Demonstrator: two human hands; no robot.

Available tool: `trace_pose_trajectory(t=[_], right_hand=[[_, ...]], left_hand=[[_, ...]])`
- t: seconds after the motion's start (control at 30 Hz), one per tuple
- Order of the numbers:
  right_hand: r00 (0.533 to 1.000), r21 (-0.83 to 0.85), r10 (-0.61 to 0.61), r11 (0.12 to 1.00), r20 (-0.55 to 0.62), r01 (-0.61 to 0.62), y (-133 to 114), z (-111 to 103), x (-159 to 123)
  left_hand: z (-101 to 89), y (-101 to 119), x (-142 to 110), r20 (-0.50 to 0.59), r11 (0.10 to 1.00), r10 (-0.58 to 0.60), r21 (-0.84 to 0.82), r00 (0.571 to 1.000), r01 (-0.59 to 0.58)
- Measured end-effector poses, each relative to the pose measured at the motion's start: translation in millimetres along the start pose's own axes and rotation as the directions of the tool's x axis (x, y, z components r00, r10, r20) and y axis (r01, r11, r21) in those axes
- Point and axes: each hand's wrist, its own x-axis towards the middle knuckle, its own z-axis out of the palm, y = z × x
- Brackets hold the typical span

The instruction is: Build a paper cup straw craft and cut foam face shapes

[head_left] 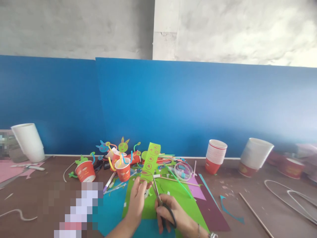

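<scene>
My left hand [137,195] pinches the lower end of a green paper strip [151,161], which stands upright with red drawings of faces and hearts on it. In my right hand [170,209] is a pair of scissors [156,189] with black handles, fingers wrapped in the loops. The blades point up and reach the strip's lower right edge, close to my left fingertips. Whether they are cutting into the paper cannot be told. Beneath both hands lies a green paper sheet [178,205] on top of blue paper [109,208].
Behind my left hand stand decorated red cups [123,172] with bent straws and paper animal heads. Stacked paper cups [216,155] rise at the right, near a thin wooden stick [255,214]. A tape roll [183,171] sits among straws. A blue partition [158,105] borders the table.
</scene>
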Motion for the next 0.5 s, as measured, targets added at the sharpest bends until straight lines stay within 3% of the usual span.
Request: trace_pose_trajectory(t=[0.2,0.5], right_hand=[[1.000,-0.039,-0.001,0.999,-0.028,-0.001,-2.7,-0.7,-1.2],[1.000,-0.031,0.003,1.000,0.010,-0.003,-3.4,-3.4,-1.4]], left_hand=[[-2.4,-1.5,-4.8,0.090,0.995,-0.026,0.093,0.996,0.017],[-2.4,2.6,-7.5,0.064,0.991,-0.081,0.116,0.995,0.073]])
